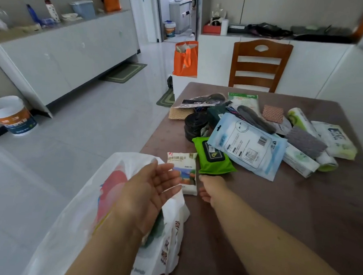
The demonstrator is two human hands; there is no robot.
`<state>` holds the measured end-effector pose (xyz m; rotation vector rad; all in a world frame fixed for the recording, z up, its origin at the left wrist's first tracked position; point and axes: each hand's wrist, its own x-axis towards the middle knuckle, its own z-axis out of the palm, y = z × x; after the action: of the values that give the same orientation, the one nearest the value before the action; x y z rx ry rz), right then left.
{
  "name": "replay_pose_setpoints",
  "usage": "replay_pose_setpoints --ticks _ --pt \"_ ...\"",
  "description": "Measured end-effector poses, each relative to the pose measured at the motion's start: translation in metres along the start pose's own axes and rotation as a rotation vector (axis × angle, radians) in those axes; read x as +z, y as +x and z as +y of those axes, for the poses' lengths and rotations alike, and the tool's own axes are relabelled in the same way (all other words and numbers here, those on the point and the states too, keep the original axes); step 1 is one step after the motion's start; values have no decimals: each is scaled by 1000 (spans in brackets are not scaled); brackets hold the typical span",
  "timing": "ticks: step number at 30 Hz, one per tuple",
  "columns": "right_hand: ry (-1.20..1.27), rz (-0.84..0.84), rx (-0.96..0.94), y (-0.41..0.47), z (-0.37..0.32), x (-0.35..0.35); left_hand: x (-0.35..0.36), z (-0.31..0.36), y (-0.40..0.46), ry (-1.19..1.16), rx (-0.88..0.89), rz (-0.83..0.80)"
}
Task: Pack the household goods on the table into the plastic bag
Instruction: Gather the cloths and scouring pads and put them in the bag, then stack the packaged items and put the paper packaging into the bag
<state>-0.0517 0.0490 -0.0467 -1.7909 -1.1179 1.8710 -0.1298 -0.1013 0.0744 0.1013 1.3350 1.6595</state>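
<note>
The salt packet (182,175) is being reached for by the right hand (210,189), nothing gripped yet. The plastic bag (84,212) is not being held by the flat, open left hand (150,190), so it could flop shut or slide off the table (257,204).

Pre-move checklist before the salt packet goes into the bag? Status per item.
1. Right hand at the salt packet: ok, fingers beside its near edge; grip cannot tell.
2. Left hand free: ok, palm open, holding nothing.
3. Plastic bag mouth open: cannot tell, the left hand and arm cover it.
4. Salt packet free of other goods: ok, it only lies beside the green wipes pack.
5. Bag has room: cannot tell, something dark green shows inside.
6. Bag supported: not ok, it hangs off the table edge, unheld.
</note>
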Motion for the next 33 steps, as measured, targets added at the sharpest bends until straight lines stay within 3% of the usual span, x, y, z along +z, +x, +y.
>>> replay_pose_setpoints --ticks 4,9,15,26,30,33 --pt "358 324 2 18 -13 -35 20 -17 13 3 -70 -74" --pt "983 288 64 45 -52 -98 60 -39 33 32 -158 -131" --pt "961 132 213 73 -83 -114 91 -66 63 85 -225 -56" --pt "913 79 410 76 -102 -102 143 -74 116 108 -280 54" --pt "924 -1 292 90 -93 -97 153 -75 125 89 -274 77" --pt "946 114 274 102 -94 -109 156 -71 131 105 -253 106"
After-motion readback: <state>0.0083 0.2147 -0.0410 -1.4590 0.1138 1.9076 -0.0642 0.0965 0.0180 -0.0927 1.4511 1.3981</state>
